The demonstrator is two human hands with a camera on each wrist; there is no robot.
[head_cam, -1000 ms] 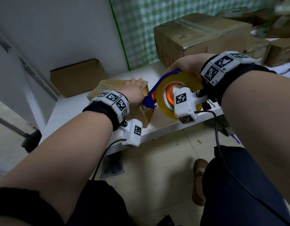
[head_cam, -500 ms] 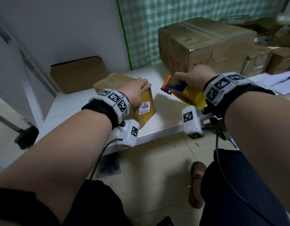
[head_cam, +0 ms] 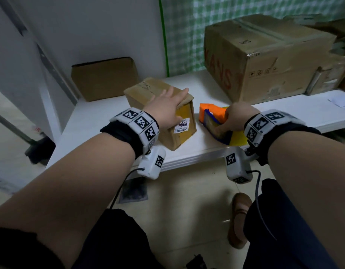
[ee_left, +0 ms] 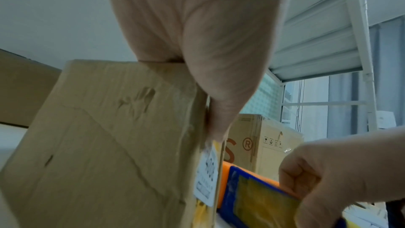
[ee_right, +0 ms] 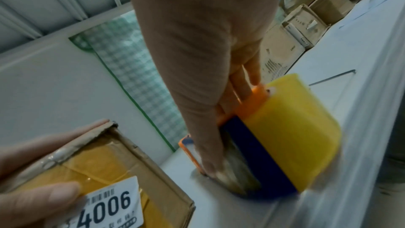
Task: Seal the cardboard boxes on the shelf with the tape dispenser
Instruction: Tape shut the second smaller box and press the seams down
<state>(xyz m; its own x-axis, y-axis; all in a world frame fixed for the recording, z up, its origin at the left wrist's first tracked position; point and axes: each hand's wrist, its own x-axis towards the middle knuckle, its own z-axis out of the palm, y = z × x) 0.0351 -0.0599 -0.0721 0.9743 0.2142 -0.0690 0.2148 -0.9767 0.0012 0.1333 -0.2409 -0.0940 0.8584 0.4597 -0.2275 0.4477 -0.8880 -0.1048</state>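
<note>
A small cardboard box [head_cam: 146, 90] with a "4006" label stands on the white shelf [head_cam: 109, 117]; yellow tape covers its right side. My left hand [head_cam: 165, 107] lies on its top with the fingers straight and the thumb down on the labelled side. To its right, the tape dispenser [head_cam: 212, 115] (orange and blue, with a yellow roll) rests on the shelf, and my right hand [head_cam: 233, 117] grips it from above. The right wrist view shows the roll [ee_right: 291, 127], the box [ee_right: 109, 159] and the left thumb [ee_right: 32, 197]. In the left wrist view are the box [ee_left: 98, 145], the dispenser [ee_left: 252, 197] and the right hand [ee_left: 328, 171].
A large taped cardboard box [head_cam: 265, 55] stands at the back right, with smaller boxes [head_cam: 327, 78] beside it and papers [head_cam: 342, 100] at the far right. Another box [head_cam: 103, 78] sits against the wall at the back left. A shoe [head_cam: 239, 220] is on the floor below the shelf edge.
My right hand has brought the tape dispenser away from the small box's side and down onto the shelf. The left hand's fingers have straightened on the box top.
</note>
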